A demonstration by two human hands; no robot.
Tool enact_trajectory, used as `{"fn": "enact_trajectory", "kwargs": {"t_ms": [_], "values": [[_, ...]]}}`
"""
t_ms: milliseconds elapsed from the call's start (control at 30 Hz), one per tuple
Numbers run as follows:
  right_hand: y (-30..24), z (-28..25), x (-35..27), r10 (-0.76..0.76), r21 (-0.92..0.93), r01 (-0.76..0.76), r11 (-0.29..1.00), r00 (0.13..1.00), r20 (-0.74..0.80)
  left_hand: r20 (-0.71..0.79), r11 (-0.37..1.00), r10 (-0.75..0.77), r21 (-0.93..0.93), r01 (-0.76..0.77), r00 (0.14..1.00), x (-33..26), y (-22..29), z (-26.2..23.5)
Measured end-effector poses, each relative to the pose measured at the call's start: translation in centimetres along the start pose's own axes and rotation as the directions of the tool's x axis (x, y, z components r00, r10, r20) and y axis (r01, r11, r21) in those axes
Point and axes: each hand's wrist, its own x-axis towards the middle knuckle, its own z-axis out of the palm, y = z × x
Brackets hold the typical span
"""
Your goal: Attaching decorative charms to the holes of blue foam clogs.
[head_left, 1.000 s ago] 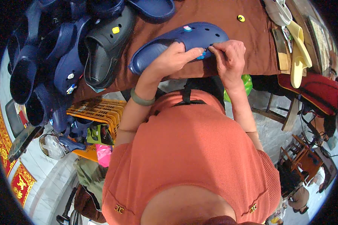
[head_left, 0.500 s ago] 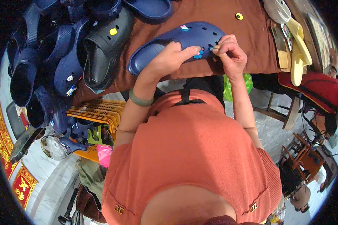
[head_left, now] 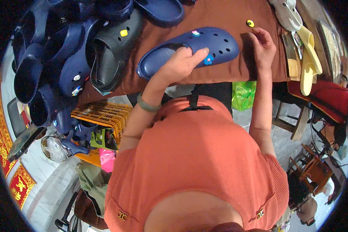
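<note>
A navy blue foam clog (head_left: 220, 40) lies on the brown cloth with its toe to the right. My left hand (head_left: 180, 63) grips it around the foot opening, the thumb lying along the upper. Beside that thumb sits a blue flower-shaped shoe charm (head_left: 208, 59), and a small pink-and-white charm (head_left: 196, 33) is fixed on the far side of the upper. My right hand (head_left: 264, 49) is right of the toe, its thumb and forefinger slightly apart. Their tips are close to a round yellow-and-black charm (head_left: 250, 23) on the cloth, and I see nothing between them.
A black clog (head_left: 108, 58) with a yellow charm stands left of the blue one. Several navy clogs (head_left: 27, 77) are piled farther left. Pale yellow slippers (head_left: 309, 58) lie at the right edge of the brown cloth (head_left: 220, 11). An orange crate (head_left: 104, 116) stands below the table.
My right hand has left the clog's upper and moved right and away from me, toward the yellow-and-black charm. My left hand still holds the clog.
</note>
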Motion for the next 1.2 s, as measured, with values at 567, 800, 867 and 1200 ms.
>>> {"fn": "enact_trajectory", "kwargs": {"t_ms": [567,800,867,1200], "values": [[-5.2,10.3,3.2,-0.073,-0.023,0.368,0.929,0.245,0.967,0.017,0.417,0.771,0.742,-0.525,0.637,-0.1,-2.8,0.6],[-5.6,10.5,0.1,-0.314,-0.160,0.700,0.696,0.498,0.808,-0.009,0.432,0.765,0.748,-0.503,0.643,-0.2,-2.4,0.7],[-5.8,10.7,-0.2,-0.338,-0.178,0.712,0.680,0.519,0.785,-0.025,0.446,0.766,0.739,-0.504,0.642,-0.3,-2.3,0.8],[-5.9,9.5,-1.0,-0.498,0.004,0.682,0.731,0.530,0.687,-0.061,0.665,0.632,0.554,-0.501,0.772,0.1,-1.5,0.5]]}}
